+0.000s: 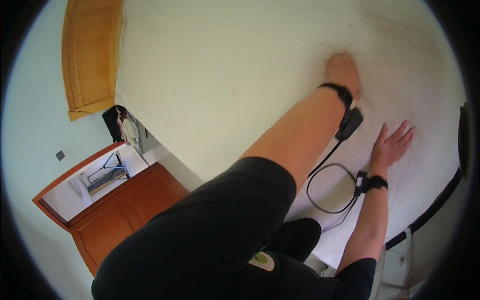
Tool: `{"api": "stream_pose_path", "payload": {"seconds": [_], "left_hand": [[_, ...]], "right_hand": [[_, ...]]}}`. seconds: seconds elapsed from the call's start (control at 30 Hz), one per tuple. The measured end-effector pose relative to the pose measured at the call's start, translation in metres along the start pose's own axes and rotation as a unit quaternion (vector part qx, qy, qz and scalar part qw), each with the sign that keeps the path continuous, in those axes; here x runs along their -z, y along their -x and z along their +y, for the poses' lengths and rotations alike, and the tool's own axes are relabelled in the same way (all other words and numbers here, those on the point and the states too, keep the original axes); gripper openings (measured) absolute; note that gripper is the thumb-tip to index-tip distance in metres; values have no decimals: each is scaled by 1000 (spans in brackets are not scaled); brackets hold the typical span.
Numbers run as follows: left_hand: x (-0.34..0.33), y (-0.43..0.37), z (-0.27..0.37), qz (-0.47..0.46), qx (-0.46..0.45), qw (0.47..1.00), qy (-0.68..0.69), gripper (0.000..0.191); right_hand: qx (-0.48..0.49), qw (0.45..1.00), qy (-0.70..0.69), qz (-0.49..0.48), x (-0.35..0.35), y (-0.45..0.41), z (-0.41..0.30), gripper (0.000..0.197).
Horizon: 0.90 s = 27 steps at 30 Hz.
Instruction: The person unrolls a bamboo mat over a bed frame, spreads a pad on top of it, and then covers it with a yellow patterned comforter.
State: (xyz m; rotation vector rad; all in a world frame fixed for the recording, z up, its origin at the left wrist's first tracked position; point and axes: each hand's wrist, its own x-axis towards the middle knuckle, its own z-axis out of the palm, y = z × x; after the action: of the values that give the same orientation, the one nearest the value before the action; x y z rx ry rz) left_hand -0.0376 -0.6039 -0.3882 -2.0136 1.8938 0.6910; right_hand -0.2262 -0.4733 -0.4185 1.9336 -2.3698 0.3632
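A wide cream-coloured sheet point(210, 86) covers the flat surface before me, probably a bed, and bears a few small reddish marks. My left hand point(342, 71) presses down on it in the upper right, where creases spread around the knuckles. Its fingers are foreshortened and blurred, so whether they grip the cloth cannot be told. Lower and to the right, my right hand point(394, 145) rests flat on the sheet with fingers spread, holding nothing. Black straps with small devices circle both wrists: a larger box point(349, 123) on the left, a smaller one point(360, 183) on the right.
A black cable point(308, 193) loops between the wrist devices over the sheet. Panelled wooden furniture point(92, 56) adjoins the sheet's far-left edge, with a pile of clothes point(125, 125) beside it. A brown wooden door point(123, 213) stands at lower left. Dark edging point(437, 208) runs along the right side.
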Motion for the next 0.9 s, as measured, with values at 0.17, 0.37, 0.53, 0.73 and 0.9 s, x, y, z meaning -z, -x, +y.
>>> {"api": "stream_pose_path", "payload": {"seconds": [0.17, 0.37, 0.53, 0.73, 0.9], "left_hand": [[36, 17, 15, -132, -33, 991, 19, 60], [25, 29, -17, -36, -166, 983, 70, 50], [-45, 104, -31, 205, -220, 950, 83, 57], [-176, 305, -93, 180, -201, 962, 30, 69], [-238, 424, -78, 79, -174, 981, 32, 76]], "right_hand": [[41, 997, 10, 70, -25, 4, 30, 67], [58, 995, -37, 79, -26, -16, 24, 72], [3, 994, -108, -12, -15, -19, 40, 71], [182, 983, 6, -8, 16, 123, 52, 40], [171, 958, -71, -221, 123, 330, 106, 72]]}}
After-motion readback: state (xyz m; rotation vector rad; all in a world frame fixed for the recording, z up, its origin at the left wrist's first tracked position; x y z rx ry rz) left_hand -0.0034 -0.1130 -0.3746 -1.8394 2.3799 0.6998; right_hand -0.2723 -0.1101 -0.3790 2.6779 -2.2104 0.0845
